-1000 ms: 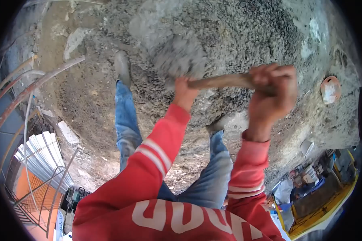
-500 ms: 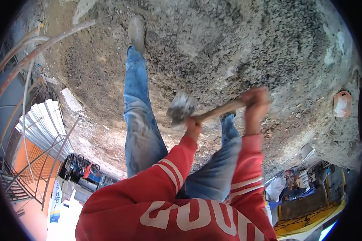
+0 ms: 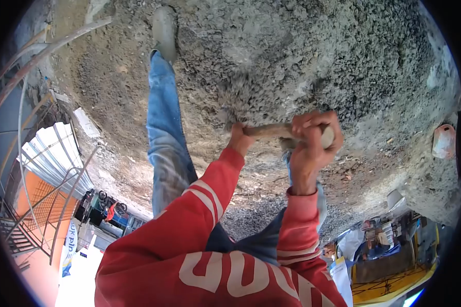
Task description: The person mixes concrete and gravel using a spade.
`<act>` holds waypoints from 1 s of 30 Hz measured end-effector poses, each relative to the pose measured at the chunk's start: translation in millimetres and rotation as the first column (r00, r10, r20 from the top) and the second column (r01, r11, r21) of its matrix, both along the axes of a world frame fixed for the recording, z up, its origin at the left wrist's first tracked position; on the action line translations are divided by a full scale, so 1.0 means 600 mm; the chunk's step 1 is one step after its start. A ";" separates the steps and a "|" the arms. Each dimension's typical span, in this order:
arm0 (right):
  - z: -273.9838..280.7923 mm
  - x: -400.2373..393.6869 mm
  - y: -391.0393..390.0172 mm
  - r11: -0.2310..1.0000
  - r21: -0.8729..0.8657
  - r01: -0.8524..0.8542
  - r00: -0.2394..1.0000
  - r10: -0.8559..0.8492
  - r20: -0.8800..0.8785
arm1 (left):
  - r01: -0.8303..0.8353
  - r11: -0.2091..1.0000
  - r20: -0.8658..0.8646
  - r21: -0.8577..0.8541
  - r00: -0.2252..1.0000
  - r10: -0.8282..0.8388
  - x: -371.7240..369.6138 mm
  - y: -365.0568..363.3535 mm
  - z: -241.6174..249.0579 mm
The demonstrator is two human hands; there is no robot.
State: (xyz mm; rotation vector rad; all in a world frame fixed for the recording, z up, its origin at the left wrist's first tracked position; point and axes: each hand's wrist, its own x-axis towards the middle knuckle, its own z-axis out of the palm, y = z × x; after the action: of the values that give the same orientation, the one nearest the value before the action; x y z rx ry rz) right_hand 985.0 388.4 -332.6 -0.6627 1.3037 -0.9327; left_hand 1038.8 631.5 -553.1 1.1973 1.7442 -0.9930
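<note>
A shovel's wooden handle runs sideways in front of me. My left hand is closed round its lower part, close to the blurred blade end. My right hand grips the upper end, fingers wrapped over it, with the rounded butt showing beside the palm. Beyond my left hand, a smeared spray of loose dark soil covers the blade's area and hides most of it. Under it lies rough, gravelly ground.
My left boot stands far forward on the soil. Bent metal bars and a corrugated sheet are at the left. A reddish container lies at the right, near a pale bucket-like object. Vehicles stand behind on the left.
The shovel's soil-covered blade has swung away from me, and soil now sprays out ahead of it. My right hand has turned over the handle end; my left hand has moved slightly left and forward.
</note>
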 end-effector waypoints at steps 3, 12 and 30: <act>0.058 0.015 -0.074 0.980 -0.163 -0.112 0.993 0.114 0.005 | -0.154 0.983 0.014 -0.096 0.988 0.156 0.007 -0.127 0.057; 0.238 0.004 -0.389 0.906 -0.422 0.020 0.998 -0.046 -0.051 | -0.232 0.867 0.242 -0.441 0.899 0.364 0.045 -0.571 0.222; -0.180 0.102 0.157 0.939 0.343 -0.033 0.998 0.047 -0.034 | -0.039 0.959 0.041 0.279 0.999 0.029 0.079 0.144 0.041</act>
State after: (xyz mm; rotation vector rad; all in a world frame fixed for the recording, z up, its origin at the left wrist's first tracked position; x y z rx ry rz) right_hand 1046.2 482.8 -440.6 -0.4357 1.4411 -0.6384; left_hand 1086.0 717.8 -528.6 1.3464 1.9150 -0.7145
